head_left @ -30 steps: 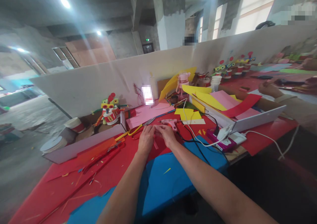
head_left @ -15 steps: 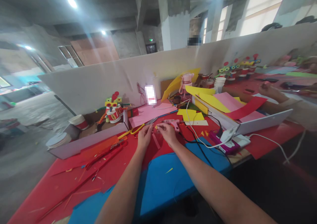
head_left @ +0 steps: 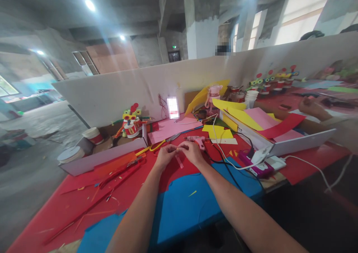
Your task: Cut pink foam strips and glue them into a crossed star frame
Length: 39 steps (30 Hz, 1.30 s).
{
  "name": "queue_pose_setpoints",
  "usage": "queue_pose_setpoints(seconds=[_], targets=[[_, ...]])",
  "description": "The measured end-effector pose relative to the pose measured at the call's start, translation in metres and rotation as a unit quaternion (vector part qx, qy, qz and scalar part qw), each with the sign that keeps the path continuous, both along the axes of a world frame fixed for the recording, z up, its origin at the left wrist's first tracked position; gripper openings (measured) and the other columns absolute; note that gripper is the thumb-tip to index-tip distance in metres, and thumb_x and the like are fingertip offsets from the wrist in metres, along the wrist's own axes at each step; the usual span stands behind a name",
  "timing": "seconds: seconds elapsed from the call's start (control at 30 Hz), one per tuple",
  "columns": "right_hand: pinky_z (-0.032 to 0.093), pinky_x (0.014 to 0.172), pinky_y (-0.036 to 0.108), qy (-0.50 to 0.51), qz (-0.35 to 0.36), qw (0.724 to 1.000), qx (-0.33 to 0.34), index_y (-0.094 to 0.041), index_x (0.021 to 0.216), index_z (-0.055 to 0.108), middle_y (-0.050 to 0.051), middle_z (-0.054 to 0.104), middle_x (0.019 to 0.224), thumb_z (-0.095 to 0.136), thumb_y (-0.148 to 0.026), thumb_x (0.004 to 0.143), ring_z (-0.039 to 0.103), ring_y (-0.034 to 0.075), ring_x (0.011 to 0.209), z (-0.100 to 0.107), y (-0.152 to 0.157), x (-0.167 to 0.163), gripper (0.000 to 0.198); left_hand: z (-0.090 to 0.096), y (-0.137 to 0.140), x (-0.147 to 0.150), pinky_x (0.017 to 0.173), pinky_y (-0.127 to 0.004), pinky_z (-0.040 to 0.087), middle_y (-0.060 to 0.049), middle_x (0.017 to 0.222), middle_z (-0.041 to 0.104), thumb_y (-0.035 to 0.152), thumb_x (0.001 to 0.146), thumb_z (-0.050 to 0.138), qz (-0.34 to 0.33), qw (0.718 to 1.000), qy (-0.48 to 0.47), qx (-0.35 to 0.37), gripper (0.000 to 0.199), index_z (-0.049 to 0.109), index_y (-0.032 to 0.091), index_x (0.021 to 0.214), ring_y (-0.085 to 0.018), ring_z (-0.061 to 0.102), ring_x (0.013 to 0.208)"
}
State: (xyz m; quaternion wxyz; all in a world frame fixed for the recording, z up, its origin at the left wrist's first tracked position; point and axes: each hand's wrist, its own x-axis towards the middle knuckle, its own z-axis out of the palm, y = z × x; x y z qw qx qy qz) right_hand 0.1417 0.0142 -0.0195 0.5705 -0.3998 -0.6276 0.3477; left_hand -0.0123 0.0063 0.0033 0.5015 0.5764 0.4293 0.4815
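My left hand (head_left: 165,156) and my right hand (head_left: 190,150) meet fingertip to fingertip over the red tabletop, both pinched closed. Between the fingertips shows a tiny yellow piece (head_left: 178,149), probably paper, mostly hidden by the fingers. A narrow pink strip (head_left: 179,162) lies just below the hands. The pink glue gun (head_left: 199,141) rests right behind my right hand. Scissors with yellow handles (head_left: 157,146) lie open beyond my left hand.
Blue sheets (head_left: 184,200) cover the near edge. A cardboard tray (head_left: 112,154) with a paper-cup figure (head_left: 131,124) stands left. Right are a box of coloured paper (head_left: 304,141), cables and a purple power strip (head_left: 256,167). Another person's hand (head_left: 307,105) is farther right.
My left hand has come in against my right, and the fingertips now touch around the yellow piece, which showed in my right fingers before. The view has shifted slightly.
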Motion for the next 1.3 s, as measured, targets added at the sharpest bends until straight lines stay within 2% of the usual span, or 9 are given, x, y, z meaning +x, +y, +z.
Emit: queue_pose_setpoints(seconds=[0.17,0.33,0.5,0.7,0.83,1.07,1.3], targets=[[0.053,0.077,0.033,0.136,0.032,0.989,-0.037,-0.023,0.086,0.07,0.004,0.072,0.083,0.065,-0.042,0.078,0.067,0.02,0.08,0.001,0.0,-0.006,0.021,0.001,-0.004,0.008,0.053,-0.019,0.039,0.002,0.057,0.062,0.029,0.056,0.085,0.021,0.987,-0.155,-0.036,0.026,0.069,0.014,0.07,-0.007,0.051,0.05],[0.053,0.081,0.033,0.111,0.052,0.992,-0.024,-0.021,0.089,0.072,0.005,0.074,0.088,0.072,-0.039,0.072,0.068,0.021,0.086,0.001,-0.002,-0.01,0.025,-0.004,-0.005,0.012,0.049,-0.018,0.037,0.002,0.059,0.063,0.026,0.049,0.088,0.039,0.971,-0.224,-0.073,0.031,0.072,0.014,0.072,-0.005,0.049,0.048],[0.053,0.083,0.035,0.103,0.046,0.993,-0.029,-0.023,0.089,0.075,0.005,0.075,0.09,0.07,-0.039,0.074,0.068,0.022,0.086,0.001,0.0,-0.005,0.022,-0.008,-0.003,0.013,0.052,-0.02,0.04,-0.001,0.063,0.067,0.029,0.049,0.089,0.041,0.972,-0.216,-0.083,0.034,0.074,0.013,0.075,-0.008,0.054,0.053],[0.051,0.082,0.036,0.043,0.009,0.999,0.01,-0.024,0.083,0.075,0.005,0.075,0.087,0.064,-0.033,0.078,0.067,0.023,0.085,0.002,0.002,0.0,0.015,-0.01,-0.002,0.014,0.054,-0.019,0.04,-0.002,0.068,0.068,0.032,0.055,0.087,0.038,0.986,-0.161,-0.032,0.032,0.073,0.013,0.077,-0.008,0.054,0.056],[0.052,0.076,0.033,0.059,0.023,0.998,0.0,-0.023,0.082,0.072,0.003,0.073,0.081,0.064,-0.033,0.077,0.066,0.021,0.078,0.0,0.003,-0.001,0.014,-0.009,-0.003,0.014,0.054,-0.02,0.039,-0.001,0.065,0.066,0.036,0.059,0.084,0.033,0.991,-0.131,-0.015,0.031,0.072,0.013,0.076,-0.009,0.052,0.054],[0.051,0.074,0.032,0.097,0.032,0.995,-0.015,-0.021,0.079,0.069,0.004,0.071,0.077,0.065,-0.033,0.076,0.065,0.02,0.075,-0.003,0.002,-0.006,0.013,-0.008,-0.003,0.014,0.054,-0.02,0.037,0.001,0.058,0.061,0.034,0.058,0.083,0.035,0.988,-0.149,-0.006,0.026,0.07,0.014,0.069,-0.008,0.049,0.053],[0.05,0.071,0.03,0.1,0.025,0.994,-0.03,-0.021,0.075,0.069,0.003,0.07,0.073,0.068,-0.036,0.073,0.064,0.019,0.072,-0.001,-0.001,-0.009,0.016,-0.01,0.0,0.011,0.052,-0.021,0.037,0.002,0.054,0.058,0.029,0.056,0.083,0.023,0.984,-0.172,-0.043,0.025,0.066,0.014,0.064,-0.008,0.049,0.05]])
